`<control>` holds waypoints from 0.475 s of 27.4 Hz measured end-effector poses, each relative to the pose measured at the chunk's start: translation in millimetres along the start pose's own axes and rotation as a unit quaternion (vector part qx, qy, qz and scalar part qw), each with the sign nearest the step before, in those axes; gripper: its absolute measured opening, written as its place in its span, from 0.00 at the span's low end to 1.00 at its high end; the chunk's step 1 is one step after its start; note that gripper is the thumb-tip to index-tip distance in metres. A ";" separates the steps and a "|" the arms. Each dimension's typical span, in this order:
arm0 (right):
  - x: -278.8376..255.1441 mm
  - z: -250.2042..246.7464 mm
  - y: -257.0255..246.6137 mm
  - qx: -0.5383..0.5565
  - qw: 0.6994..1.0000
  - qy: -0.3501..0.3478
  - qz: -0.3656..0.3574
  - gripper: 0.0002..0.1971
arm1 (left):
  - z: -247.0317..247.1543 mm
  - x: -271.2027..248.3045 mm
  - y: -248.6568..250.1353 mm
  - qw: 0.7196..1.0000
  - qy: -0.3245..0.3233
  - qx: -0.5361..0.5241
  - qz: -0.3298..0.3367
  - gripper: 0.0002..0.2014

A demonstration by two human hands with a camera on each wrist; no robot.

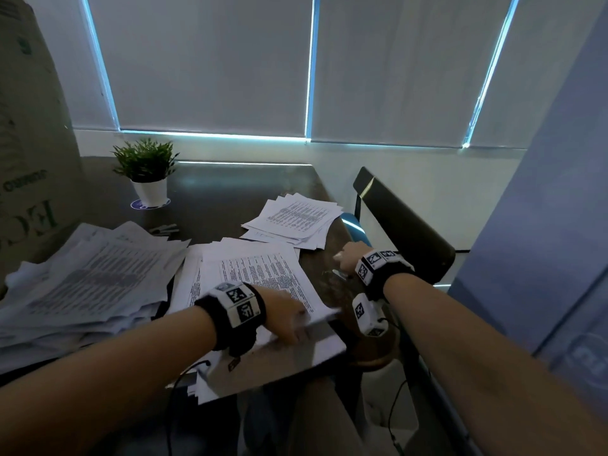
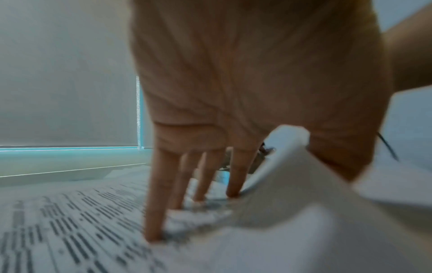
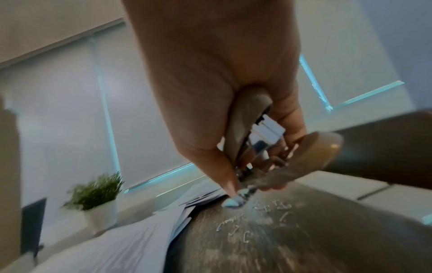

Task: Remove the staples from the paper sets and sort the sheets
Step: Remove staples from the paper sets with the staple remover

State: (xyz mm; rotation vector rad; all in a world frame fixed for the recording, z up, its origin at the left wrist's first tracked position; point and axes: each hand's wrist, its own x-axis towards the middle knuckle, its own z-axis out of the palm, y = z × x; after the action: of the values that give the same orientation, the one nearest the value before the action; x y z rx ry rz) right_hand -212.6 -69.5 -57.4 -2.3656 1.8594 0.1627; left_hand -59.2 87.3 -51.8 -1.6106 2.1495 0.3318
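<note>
Bench (image 1: 237,199): dark surface with a dull sheen, scuffed and streaked pale near its right edge.

Paper sets (image 1: 263,271): thin white matt sheets with black print; one corner curls softly beside the left hand's fingers (image 2: 161,194).

Loose staples (image 3: 236,227): thin bright metal wire, bent, scattered on the scuffed area.

Staple remover (image 3: 247,140): smooth matt grey-tan plastic grips over shiny metal parts, gripped in the right hand (image 3: 210,77).

Plant pot (image 1: 150,191): smooth white finish; material not determinable.

Roller blinds (image 1: 210,67): grey matt woven-looking cloth.

Wrist straps (image 1: 230,311): black fabric, carrying matt white blocks.
</note>
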 end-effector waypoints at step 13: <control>-21.1 -0.3 11.7 0.746 0.639 -0.190 -0.001 0.18 | -40.5 -22.1 -23.3 0.978 0.154 -0.139 0.025 0.11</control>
State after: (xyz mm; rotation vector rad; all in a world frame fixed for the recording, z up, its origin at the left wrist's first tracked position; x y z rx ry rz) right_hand -228.9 -52.0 -54.0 -0.9715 0.9220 -0.6054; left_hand -39.8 81.6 -4.2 -1.8675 2.4680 0.4397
